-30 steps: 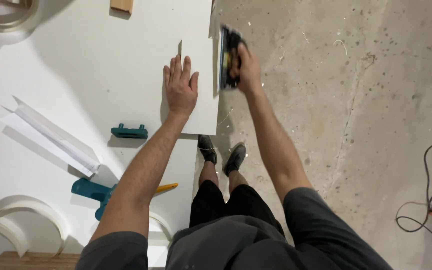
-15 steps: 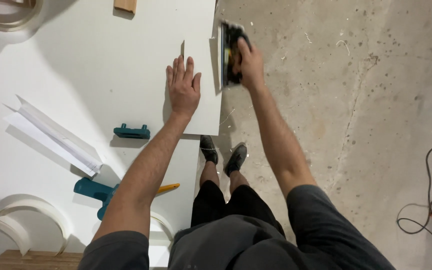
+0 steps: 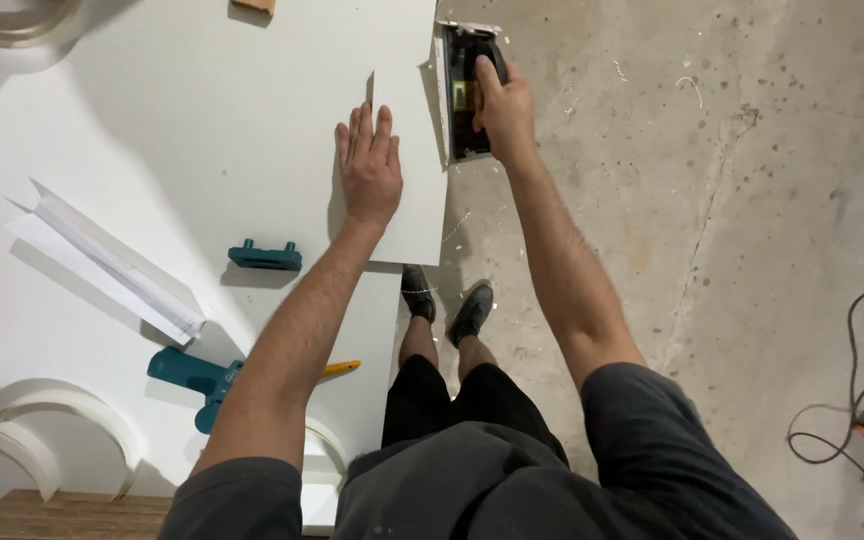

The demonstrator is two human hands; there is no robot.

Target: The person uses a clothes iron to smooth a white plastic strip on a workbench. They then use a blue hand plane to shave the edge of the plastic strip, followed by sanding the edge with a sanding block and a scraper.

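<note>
The right hand (image 3: 504, 108) is closed over the top of a black hand sander (image 3: 468, 92), which it presses against the right-hand edge of a white panel (image 3: 414, 190); the fingers wrap the tool's body so that only its dark housing and a strip of pale pad at the top show. The left hand (image 3: 369, 165) lies flat and open on the same panel, fingers spread a little and pointing away from the person, holding nothing, just pressing down on the board near its right edge. The panel rests on a larger white worktop (image 3: 202, 120) and overhangs it toward the concrete floor (image 3: 712, 200). Just left of the left forearm sits a small teal block (image 3: 265, 255), and farther left lies a folded strip of white paper (image 3: 102, 260). Nearer the person, a teal tool (image 3: 192, 375) with a yellow tip lies partly hidden under the left arm. White curved pieces (image 3: 22, 430) rest at the lower left corner of the worktop. Below the panel's edge the person's dark shoes (image 3: 447, 305) stand on the floor, and a black cable (image 3: 852, 390) loops at the far right.
</note>
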